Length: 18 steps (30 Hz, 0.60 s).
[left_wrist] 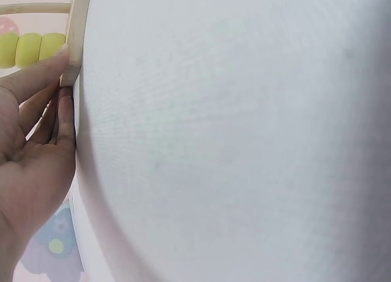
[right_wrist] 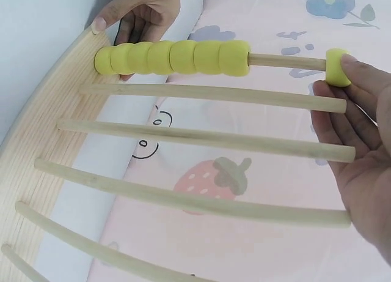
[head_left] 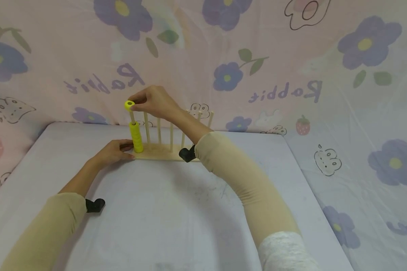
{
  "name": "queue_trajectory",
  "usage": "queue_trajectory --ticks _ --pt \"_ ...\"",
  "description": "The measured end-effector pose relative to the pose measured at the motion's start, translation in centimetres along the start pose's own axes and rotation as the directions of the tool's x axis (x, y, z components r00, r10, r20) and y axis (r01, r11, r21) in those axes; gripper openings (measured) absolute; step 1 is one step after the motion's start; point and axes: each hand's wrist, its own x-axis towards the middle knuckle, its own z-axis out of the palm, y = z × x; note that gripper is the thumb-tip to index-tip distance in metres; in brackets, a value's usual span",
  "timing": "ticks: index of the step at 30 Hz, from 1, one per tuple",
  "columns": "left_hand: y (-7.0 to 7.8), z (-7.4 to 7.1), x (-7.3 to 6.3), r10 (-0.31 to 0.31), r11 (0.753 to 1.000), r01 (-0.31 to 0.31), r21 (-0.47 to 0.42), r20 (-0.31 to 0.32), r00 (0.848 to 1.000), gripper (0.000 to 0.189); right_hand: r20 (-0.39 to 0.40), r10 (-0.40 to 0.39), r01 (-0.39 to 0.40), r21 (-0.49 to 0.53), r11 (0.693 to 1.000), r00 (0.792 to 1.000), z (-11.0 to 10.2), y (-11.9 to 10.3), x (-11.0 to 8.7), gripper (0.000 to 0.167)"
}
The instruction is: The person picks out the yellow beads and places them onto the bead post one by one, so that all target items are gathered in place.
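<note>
A wooden peg rack has a flat base [head_left: 157, 153] with a row of upright pegs [right_wrist: 201, 141]. Several yellow beads [head_left: 136, 137] are stacked on its leftmost peg, down against the base. At the tip of that same peg, my right hand [head_left: 159, 102] pinches one more yellow bead [right_wrist: 336, 68] between thumb and fingers, apart from the stack below. The peg's end is inside this bead in the right wrist view. My left hand [head_left: 111, 153] grips the left end of the base, its thumb [left_wrist: 54, 60] on the edge beside the stack.
The rack stands toward the back of a white-covered table [head_left: 149, 218]. Behind and beside the table hangs a pink-and-white cloth [head_left: 190, 67] printed with flowers and rabbits. The right forearm [head_left: 244, 177] crosses in front of the rack's right side. Its other pegs hold no beads.
</note>
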Motion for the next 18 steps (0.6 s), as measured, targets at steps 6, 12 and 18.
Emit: queue_trajectory --ticks 6,12,18 --pt "-0.17 -0.03 0.06 0.004 1.0 -0.004 0.0 -0.004 1.0 0.076 -0.01 0.008 -0.008 0.012 1.0 1.0 0.16 0.11 0.14 0.035" --pt "-0.32 -0.03 0.27 0.002 1.0 -0.003 -0.003 -0.009 1.0 0.076 -0.049 0.001 0.0 0.015 1.0 0.999 0.13 0.35 0.09 0.032" --pt "-0.51 0.03 0.22 0.004 1.0 -0.004 -0.01 -0.001 1.0 0.075 -0.084 -0.013 0.015 0.023 1.0 0.996 -0.21 0.44 -0.46 0.031"
